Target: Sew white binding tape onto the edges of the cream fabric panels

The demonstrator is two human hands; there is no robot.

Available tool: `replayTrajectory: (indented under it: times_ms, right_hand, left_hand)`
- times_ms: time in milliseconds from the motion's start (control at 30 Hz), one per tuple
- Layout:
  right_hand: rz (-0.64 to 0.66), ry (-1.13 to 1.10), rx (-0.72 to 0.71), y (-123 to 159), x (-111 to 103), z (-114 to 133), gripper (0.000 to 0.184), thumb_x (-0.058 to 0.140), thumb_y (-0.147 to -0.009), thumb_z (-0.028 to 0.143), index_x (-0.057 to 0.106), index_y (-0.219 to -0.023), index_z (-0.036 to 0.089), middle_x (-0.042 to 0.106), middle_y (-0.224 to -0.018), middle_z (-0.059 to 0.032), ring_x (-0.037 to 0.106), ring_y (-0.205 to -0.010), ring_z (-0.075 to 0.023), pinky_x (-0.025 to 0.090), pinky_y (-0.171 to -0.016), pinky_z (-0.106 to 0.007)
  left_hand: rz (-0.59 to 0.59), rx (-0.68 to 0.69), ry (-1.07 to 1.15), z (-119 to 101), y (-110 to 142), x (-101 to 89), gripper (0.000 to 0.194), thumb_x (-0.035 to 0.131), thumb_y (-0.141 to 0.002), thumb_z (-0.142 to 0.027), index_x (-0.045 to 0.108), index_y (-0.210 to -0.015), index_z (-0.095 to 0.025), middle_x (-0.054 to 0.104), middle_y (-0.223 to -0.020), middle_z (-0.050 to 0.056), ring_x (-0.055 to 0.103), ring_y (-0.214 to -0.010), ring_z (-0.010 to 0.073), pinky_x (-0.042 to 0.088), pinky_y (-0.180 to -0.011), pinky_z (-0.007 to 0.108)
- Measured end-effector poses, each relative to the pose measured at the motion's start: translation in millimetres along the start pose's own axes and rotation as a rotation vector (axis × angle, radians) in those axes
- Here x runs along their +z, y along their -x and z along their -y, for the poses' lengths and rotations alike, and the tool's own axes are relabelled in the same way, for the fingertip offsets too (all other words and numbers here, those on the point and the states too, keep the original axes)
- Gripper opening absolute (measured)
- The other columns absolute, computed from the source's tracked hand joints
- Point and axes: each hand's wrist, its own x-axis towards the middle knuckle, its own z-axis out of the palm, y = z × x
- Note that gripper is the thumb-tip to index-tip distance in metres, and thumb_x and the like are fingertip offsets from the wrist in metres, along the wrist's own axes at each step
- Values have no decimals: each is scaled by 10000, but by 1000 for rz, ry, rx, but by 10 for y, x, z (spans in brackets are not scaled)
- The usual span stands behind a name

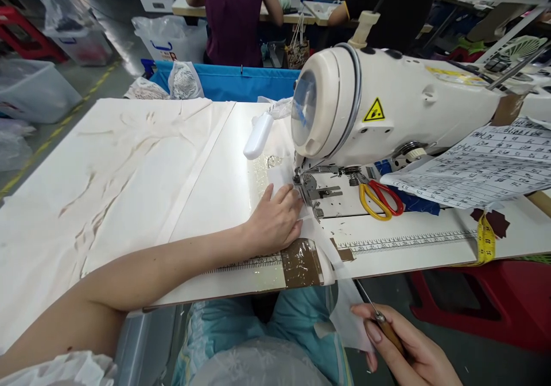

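Observation:
My left hand (275,219) lies on a white fabric strip (316,237) beside the needle area of a white sewing machine (370,99), fingers stretched out and pressing it down. From there the strip runs over the table's front edge and hangs down. Below that edge, my right hand (413,349) is closed around an awl (390,331) with a wooden handle and a thin metal shaft pointing up and left. The strip's hanging end lies against the fingers of this hand; whether they pinch it is hard to see.
White fabric (142,168) covers the table's left side. Yellow-and-red scissors (381,199) lie on the machine bed, near a handwritten sheet (482,159). A yellow tape measure (485,240) hangs at right, above a red stool (486,303). Two people work beyond a blue fabric bin (232,82).

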Motion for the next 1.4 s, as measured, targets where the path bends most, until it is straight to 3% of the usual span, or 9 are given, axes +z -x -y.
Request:
replayTrajectory:
  times_ms: [367, 567, 767, 867, 967, 1033, 1233, 1400]
  right_hand:
    - [32, 5, -62, -211, 119, 12, 290, 543, -949, 403, 716, -1106, 233, 633, -632, -5, 623, -546, -156, 521, -539, -223]
    - [22, -10, -18, -300, 186, -5, 313, 528, -965, 416, 683, -1160, 226, 647, -695, -8, 629, -593, -151, 523, -597, -243]
    - [62, -290, 135, -322, 465, -47, 369, 540, -959, 474, 629, -1174, 187, 649, -666, 0, 633, -562, -156, 540, -633, -281]
    - [60, -445, 211, -280, 640, -27, 412, 549, -946, 508, 604, -1195, 184, 668, -739, -19, 652, -588, -173, 559, -658, -318]
    - [-40, -478, 227, -242, 732, 20, 416, 583, -925, 511, 620, -1180, 184, 662, -734, -16, 638, -584, -171, 557, -664, -322]
    - [-87, -469, 233, -239, 739, 46, 407, 585, -921, 510, 632, -1162, 186, 657, -721, -11, 623, -567, -164, 551, -648, -312]
    - [24, -363, 176, -338, 637, 42, 441, 542, -943, 526, 602, -1207, 179, 664, -779, -30, 654, -607, -176, 563, -650, -318]
    - [18, -324, 153, -401, 615, 57, 462, 546, -942, 527, 589, -1237, 173, 658, -795, -32, 658, -607, -172, 557, -626, -310]
  left_hand:
    - [-12, -11, 6, -6, -8, 20, 455, 358, -995, -338, 528, -1316, -63, 514, -1390, 196, 381, -1362, 347, 342, -1099, 572]
    - [-68, 17, -92, 22, -61, 17, 406, 404, -975, -270, 562, -1269, -39, 567, -1307, 197, 430, -1292, 346, 335, -1098, 543]
    - [-94, 31, -189, 89, -127, 16, 372, 331, -947, -61, 607, -1196, -43, 618, -1143, 171, 519, -1028, 276, 445, -853, 384]
    - [-77, 14, -164, 89, -101, 0, 358, 364, -943, -87, 593, -1214, -36, 618, -1098, 171, 511, -990, 277, 440, -810, 377]
    - [-44, 19, -133, 73, -59, -29, 357, 424, -934, -160, 586, -1220, -22, 608, -1093, 176, 505, -1001, 291, 439, -814, 386]
    - [-33, 26, -122, 67, -45, -42, 381, 456, -915, -185, 573, -1235, -14, 596, -1134, 185, 496, -1037, 305, 438, -825, 394]
    - [-3, -18, -88, 123, -113, -1, 394, 446, -912, -196, 567, -1245, -25, 581, -1201, 192, 495, -1081, 311, 434, -847, 411]
    - [1, -43, -102, 193, -145, 34, 427, 429, -932, -219, 549, -1294, -27, 584, -1215, 185, 487, -1138, 315, 427, -876, 415]
